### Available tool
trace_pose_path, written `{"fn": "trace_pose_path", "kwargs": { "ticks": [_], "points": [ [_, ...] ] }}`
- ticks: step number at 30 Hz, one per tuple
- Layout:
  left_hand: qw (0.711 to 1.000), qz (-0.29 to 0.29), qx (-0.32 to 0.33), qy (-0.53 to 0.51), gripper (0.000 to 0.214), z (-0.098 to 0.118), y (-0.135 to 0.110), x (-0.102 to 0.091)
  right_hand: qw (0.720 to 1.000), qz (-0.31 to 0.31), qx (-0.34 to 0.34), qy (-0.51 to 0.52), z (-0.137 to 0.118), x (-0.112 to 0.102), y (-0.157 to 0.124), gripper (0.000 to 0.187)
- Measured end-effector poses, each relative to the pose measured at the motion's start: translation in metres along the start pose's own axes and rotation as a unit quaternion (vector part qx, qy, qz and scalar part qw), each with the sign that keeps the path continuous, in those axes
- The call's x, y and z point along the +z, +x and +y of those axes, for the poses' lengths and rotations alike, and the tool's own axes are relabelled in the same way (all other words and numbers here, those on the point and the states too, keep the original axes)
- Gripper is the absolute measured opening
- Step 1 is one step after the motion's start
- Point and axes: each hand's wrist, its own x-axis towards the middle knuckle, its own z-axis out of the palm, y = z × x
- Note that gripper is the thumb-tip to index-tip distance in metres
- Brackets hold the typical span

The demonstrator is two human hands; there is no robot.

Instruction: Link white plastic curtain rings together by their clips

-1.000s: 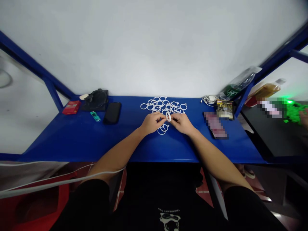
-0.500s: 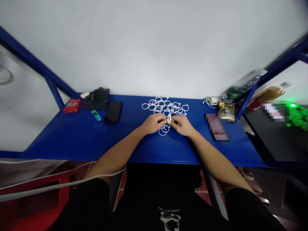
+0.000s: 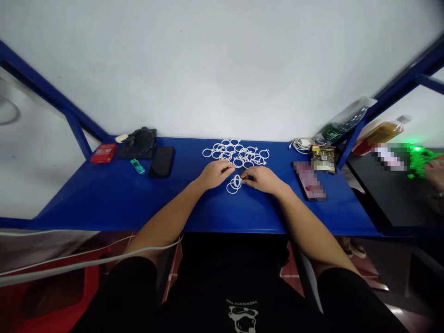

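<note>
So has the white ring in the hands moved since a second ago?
Yes. The ring came down toward the near edge of the table, away from the ring pile; it now lies by the small near cluster.

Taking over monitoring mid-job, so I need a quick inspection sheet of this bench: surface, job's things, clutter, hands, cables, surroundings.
Surface: blue table, against a white wall.
Job's things: heap of white rings at the back; a small cluster of rings between the hands.
Clutter: red box, black cloth, green lighter, black phone on the left; snack packet and second phone on the right.
Hands: left hand and right hand both touch the small cluster; grip too small to tell.
Cables: coiled white cable at back right.
Surroundings: bottles right; another person's hand at far right.
</note>
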Motion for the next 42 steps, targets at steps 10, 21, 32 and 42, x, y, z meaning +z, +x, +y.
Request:
{"fn": "trace_pose_path", "kwargs": {
  "ticks": [10,21,32,42],
  "points": [
    [0.991,-0.125,0.045,0.018,0.020,0.006,-0.003,0.015,0.984,0.075,0.152,-0.051,0.045,-0.038,-0.019,0.024],
    [0.990,-0.141,0.028,-0.009,0.024,0.015,-0.004,0.013,0.987,0.033,0.116,-0.105,0.024,0.002,0.001,0.030],
    [0.999,0.012,0.008,0.052,0.019,-0.001,-0.003,0.021,0.984,0.152,0.040,0.089,0.002,0.010,0.005,0.014],
    [0.997,0.044,0.039,0.056,0.016,0.004,-0.001,0.016,0.976,0.171,0.023,0.130,-0.005,0.014,0.005,0.017]
  ]
}}
